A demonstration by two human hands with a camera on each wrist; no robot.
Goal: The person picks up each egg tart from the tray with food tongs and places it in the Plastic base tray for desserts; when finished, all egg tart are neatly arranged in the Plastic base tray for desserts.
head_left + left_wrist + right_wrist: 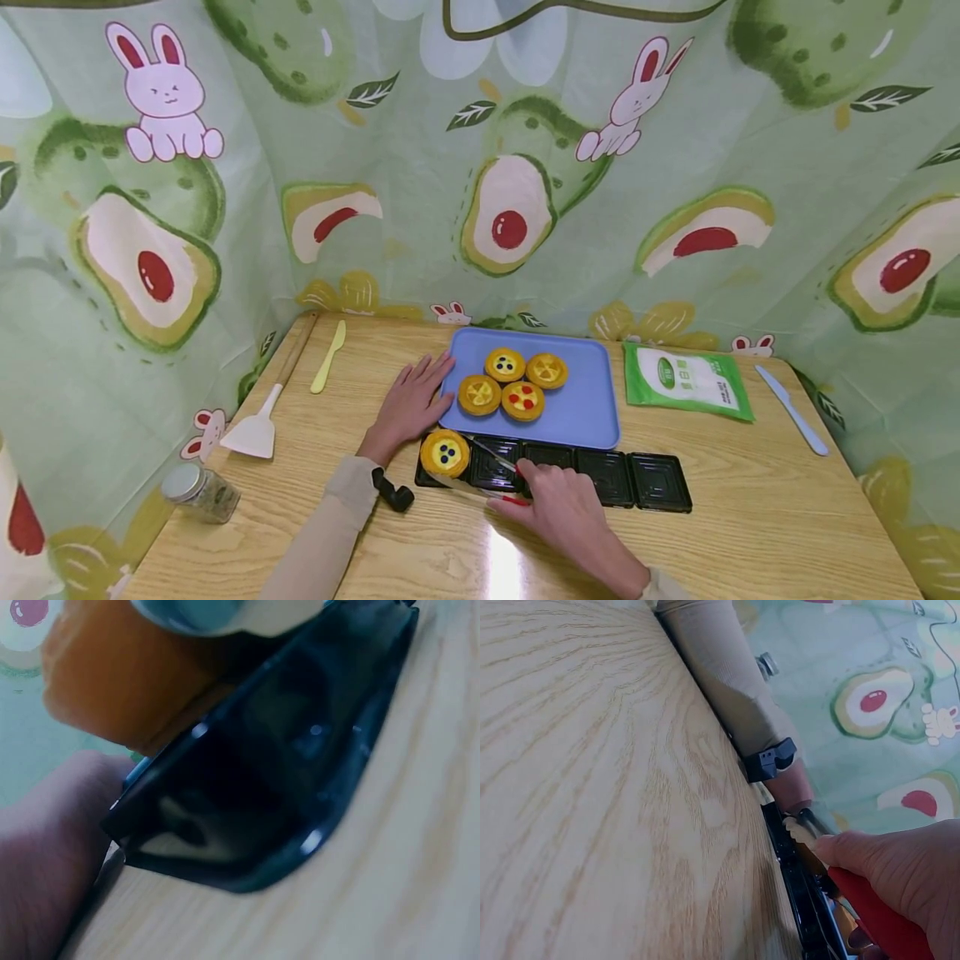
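Note:
My right hand [553, 498] grips metal tongs [491, 456] with red handles [885, 924]. The arms of the tongs reach left to either side of a yellow tart with blue dots [445, 452]. That tart sits in the leftmost compartment of a black tray [660, 483]. My left hand [408, 404] lies flat on the table, its fingertips at the left edge of a blue tray [585, 408] that holds several more tarts [522, 400]. In the left wrist view the black tray [285, 765] and the tart's orange side [120, 682] fill the frame, blurred.
A yellow plastic knife [328, 358], a white spatula [255, 432] and a small glass jar [201, 493] lie to the left. On the right are a green pouch [686, 379] and a blue knife [791, 408]. Patterned cloth walls in the table.

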